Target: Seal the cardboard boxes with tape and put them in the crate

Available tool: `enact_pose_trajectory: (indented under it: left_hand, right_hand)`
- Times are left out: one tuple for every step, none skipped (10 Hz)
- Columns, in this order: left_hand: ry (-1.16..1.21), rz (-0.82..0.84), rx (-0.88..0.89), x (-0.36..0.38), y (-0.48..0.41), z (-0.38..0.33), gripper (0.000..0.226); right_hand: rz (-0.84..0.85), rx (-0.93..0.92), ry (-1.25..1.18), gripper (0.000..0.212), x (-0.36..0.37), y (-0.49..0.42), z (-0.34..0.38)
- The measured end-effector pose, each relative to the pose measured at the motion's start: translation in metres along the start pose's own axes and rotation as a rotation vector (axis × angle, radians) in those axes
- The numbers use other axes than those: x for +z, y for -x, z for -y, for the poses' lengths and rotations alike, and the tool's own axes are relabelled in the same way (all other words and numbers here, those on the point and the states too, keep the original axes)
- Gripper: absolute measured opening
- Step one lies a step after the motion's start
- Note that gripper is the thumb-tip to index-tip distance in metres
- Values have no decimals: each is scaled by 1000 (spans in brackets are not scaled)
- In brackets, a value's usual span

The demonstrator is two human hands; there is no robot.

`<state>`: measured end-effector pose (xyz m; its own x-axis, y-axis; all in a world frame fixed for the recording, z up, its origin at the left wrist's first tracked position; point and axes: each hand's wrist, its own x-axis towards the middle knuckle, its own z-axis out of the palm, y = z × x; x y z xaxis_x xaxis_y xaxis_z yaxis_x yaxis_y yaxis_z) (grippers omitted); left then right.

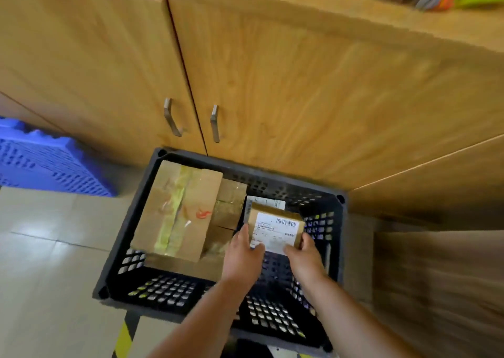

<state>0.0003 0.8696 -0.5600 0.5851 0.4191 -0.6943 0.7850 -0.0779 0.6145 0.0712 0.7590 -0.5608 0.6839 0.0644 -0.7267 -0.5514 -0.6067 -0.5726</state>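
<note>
A black perforated crate (131,259) stands on the floor against a wooden cabinet. Inside it lies a large taped cardboard box (177,210) with a red logo, and smaller taped boxes (229,207) beside it. I hold a small cardboard box (276,228) with a white shipping label over the crate's right half. My left hand (242,259) grips its near left side and my right hand (302,256) grips its near right corner. Another labelled parcel (264,202) shows just behind it.
Wooden cabinet doors (272,84) with two metal handles (171,117) rise right behind the crate. A blue plastic crate (46,164) sits at the left. Pale floor tiles (49,262) lie to the left, and a yellow-black strip (122,338) marks the floor near the bottom edge.
</note>
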Motion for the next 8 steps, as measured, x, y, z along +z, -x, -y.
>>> enact_pose_trajectory:
  left_hand:
    - [-61,-16,29,14,-41,8,46]
    - [-88,-14,37,24,-71,15,52]
    - [-125,-35,40,30,-88,21,52]
    - [-160,-98,83,36,-97,26,51]
    - [-184,-120,144,40,-98,28,52]
    - [-167,-90,147,40,-96,30,54]
    - [-141,-77,162,33,-86,24,56]
    - [-150,-100,172,21,-71,20,46]
  right_hand:
    - [4,-17,-27,30,12,-41,-10]
    - [5,-17,-62,30,20,-72,-18]
    - [15,-29,-63,32,25,-92,-21]
    - [27,-44,-38,36,28,-105,-22]
    - [34,-56,-18,43,29,-110,-21]
    - [62,-69,3,49,27,-107,-24]
    - [41,-100,9,53,24,-94,-21]
    - [0,-127,-23,48,18,-76,-16]
